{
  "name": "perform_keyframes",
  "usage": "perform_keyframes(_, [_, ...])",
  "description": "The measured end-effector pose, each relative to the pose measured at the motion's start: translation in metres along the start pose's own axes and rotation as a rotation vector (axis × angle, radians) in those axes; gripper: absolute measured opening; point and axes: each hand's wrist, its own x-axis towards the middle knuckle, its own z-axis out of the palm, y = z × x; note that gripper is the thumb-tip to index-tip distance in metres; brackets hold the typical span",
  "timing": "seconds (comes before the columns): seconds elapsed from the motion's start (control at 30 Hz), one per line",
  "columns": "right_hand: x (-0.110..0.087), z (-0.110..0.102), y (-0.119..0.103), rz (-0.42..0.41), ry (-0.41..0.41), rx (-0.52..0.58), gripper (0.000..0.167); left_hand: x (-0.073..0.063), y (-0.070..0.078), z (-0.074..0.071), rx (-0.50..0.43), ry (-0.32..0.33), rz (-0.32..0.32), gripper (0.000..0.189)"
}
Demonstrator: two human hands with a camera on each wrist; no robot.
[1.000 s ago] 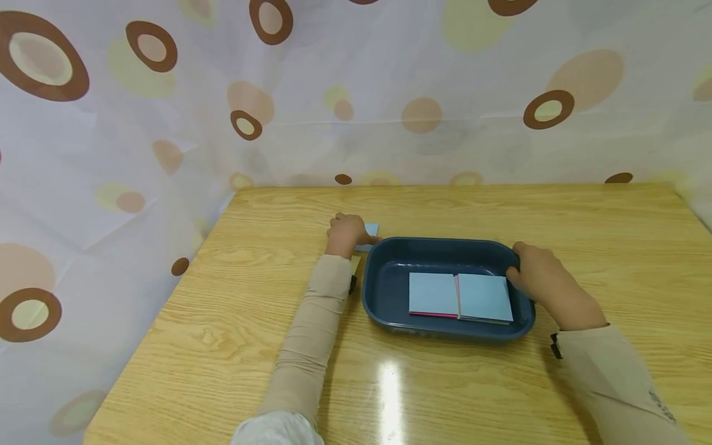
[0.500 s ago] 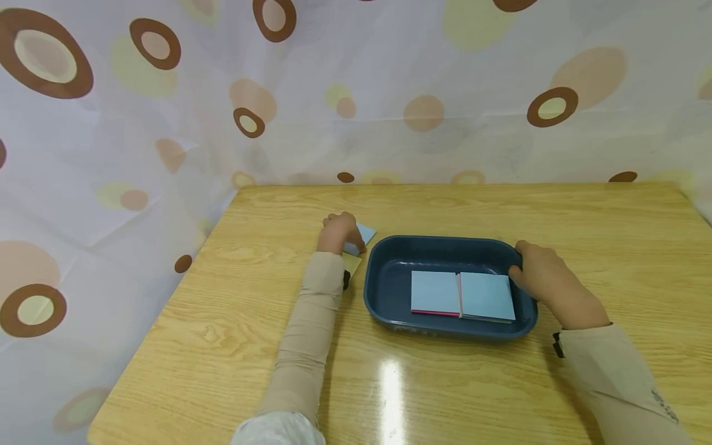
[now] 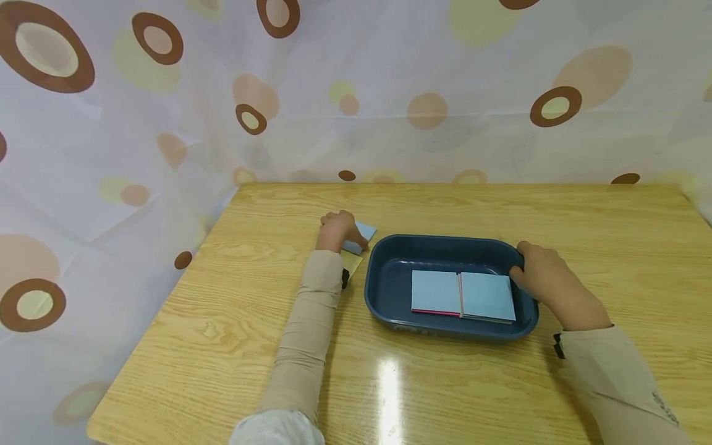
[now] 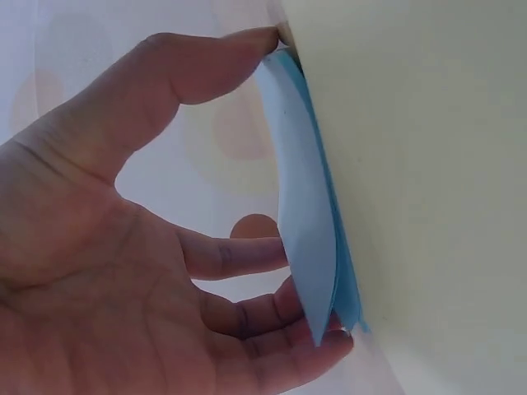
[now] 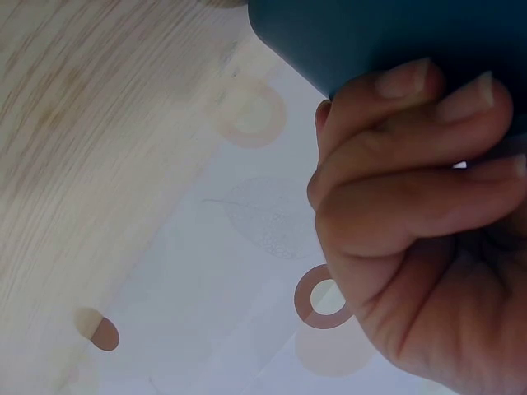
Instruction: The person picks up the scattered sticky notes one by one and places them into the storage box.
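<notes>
My left hand (image 3: 337, 230) pinches a few light blue paper sheets (image 4: 300, 181) to the left of the tray. The left wrist view shows the thumb at one edge and the fingertips at the opposite one, with the sheets bowed and slightly parted between them. Part of the blue paper (image 3: 364, 231) shows past the hand in the head view. By the left wrist lies a pale yellow paper (image 3: 353, 262), partly covered by the forearm. My right hand (image 3: 547, 279) grips the right end of a dark blue plastic tray (image 3: 389, 330), thumb over its rim and fingers curled outside.
Inside the tray lie two light blue-topped paper stacks, a left stack (image 3: 435, 290) with a pink layer underneath and a right stack (image 3: 488, 296), side by side. They are on a wooden table (image 3: 222, 346). A patterned sheet (image 3: 389, 74) hangs behind and at the left.
The left hand has shifted slightly left, and the blue paper under it has turned and bent upward. The right hand and tray hold their place.
</notes>
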Motion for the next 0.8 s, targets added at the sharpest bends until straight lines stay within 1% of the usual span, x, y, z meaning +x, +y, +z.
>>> perform_keyframes(0.2, [0.002,0.0,0.0,-0.012,0.006,-0.002,0.029,0.002,-0.001,0.001,-0.036,0.004,-0.005,0.085])
perform_keyframes(0.37, [0.002,0.001,0.0,-0.006,0.005,-0.003,0.029,0.002,-0.002,0.0,-0.047,0.0,0.009,0.084])
perform_keyframes(0.63, [0.002,0.002,0.0,0.0,0.01,-0.006,0.029,0.002,-0.008,0.001,-0.091,0.03,0.029,0.084])
perform_keyframes(0.8, [0.003,0.002,-0.001,-0.005,0.009,-0.011,0.029,0.002,-0.011,0.001,-0.085,0.016,0.044,0.087])
